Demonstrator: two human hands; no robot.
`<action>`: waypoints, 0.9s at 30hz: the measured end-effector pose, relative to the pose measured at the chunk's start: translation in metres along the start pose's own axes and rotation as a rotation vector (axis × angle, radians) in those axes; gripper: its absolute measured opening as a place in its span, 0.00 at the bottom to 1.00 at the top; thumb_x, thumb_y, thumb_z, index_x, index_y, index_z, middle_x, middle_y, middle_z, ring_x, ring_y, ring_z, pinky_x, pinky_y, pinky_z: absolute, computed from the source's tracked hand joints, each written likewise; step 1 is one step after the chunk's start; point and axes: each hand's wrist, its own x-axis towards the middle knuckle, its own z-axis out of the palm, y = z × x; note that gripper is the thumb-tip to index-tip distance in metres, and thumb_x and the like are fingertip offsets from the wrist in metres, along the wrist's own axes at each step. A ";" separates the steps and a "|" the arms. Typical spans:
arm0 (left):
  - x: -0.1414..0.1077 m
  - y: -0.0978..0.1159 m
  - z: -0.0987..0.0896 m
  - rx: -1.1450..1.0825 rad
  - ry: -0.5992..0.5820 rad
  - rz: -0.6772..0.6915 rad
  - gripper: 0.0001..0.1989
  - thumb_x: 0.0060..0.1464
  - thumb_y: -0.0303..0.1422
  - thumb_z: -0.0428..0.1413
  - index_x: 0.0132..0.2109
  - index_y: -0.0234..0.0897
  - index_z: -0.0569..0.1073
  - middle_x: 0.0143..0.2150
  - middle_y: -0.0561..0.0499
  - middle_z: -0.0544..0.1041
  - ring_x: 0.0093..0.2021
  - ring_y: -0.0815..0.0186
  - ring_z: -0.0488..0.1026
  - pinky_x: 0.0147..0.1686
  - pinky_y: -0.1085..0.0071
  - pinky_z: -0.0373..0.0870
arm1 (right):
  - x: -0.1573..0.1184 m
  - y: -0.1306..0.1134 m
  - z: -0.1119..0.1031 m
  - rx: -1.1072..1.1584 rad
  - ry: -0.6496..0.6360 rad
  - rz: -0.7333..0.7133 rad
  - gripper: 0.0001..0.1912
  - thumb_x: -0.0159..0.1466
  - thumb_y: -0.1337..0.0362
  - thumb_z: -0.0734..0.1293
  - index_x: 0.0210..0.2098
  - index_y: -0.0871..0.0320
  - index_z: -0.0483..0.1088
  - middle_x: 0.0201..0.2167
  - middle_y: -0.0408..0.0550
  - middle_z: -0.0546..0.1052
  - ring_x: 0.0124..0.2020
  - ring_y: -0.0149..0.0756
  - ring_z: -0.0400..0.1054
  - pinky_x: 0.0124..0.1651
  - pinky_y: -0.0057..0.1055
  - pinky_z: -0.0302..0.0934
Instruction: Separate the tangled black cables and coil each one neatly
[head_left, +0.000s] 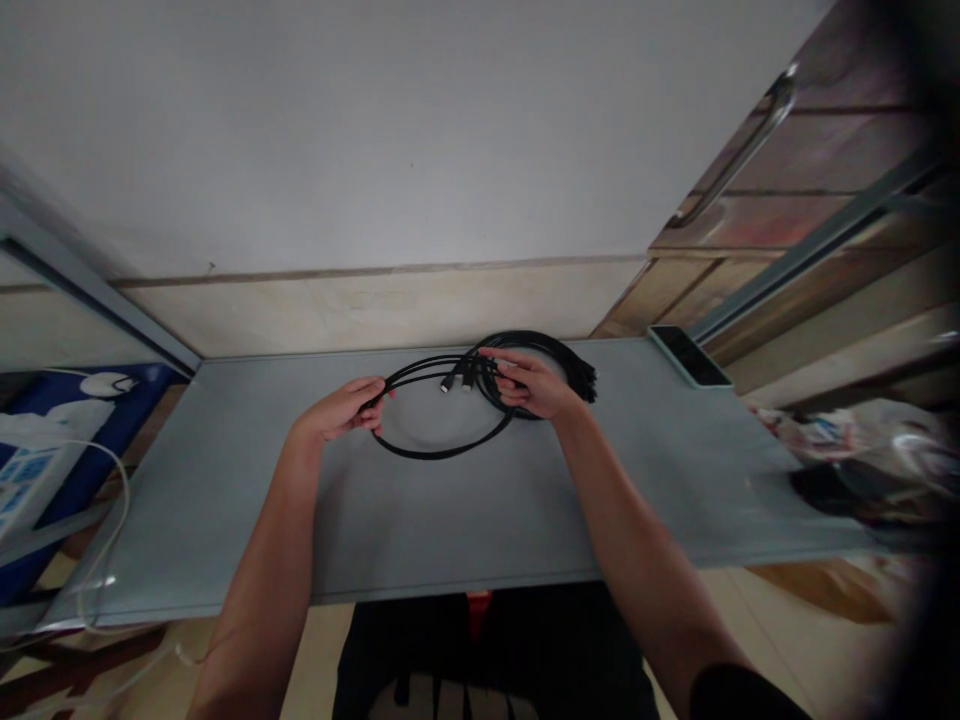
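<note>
A black cable (439,456) hangs in a loose loop between my two hands, above the grey table. My left hand (352,408) is closed round the loop's left side. On the right, my right hand (529,383) pinches the cable near its connector ends (457,382), which stick out to the left of my fingers. Behind and beside my right hand lies a coiled bundle of black cables (551,345), with several dark ends gathered at its right. My right hand hides part of that bundle.
The grey table (450,530) meets a pale wall (375,310) at the back. A phone (690,357) lies at the back right corner. Metal posts (97,290) rise at both sides. Left of the table, a blue surface (71,470) holds a white box and white cord.
</note>
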 end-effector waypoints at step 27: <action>0.018 -0.012 -0.010 0.193 0.308 0.053 0.23 0.54 0.52 0.57 0.27 0.38 0.62 0.21 0.59 0.58 0.18 0.74 0.60 0.18 0.75 0.66 | 0.023 0.033 0.033 -1.109 0.412 -0.535 0.21 0.66 0.63 0.60 0.56 0.58 0.72 0.33 0.50 0.75 0.31 0.36 0.66 0.40 0.34 0.62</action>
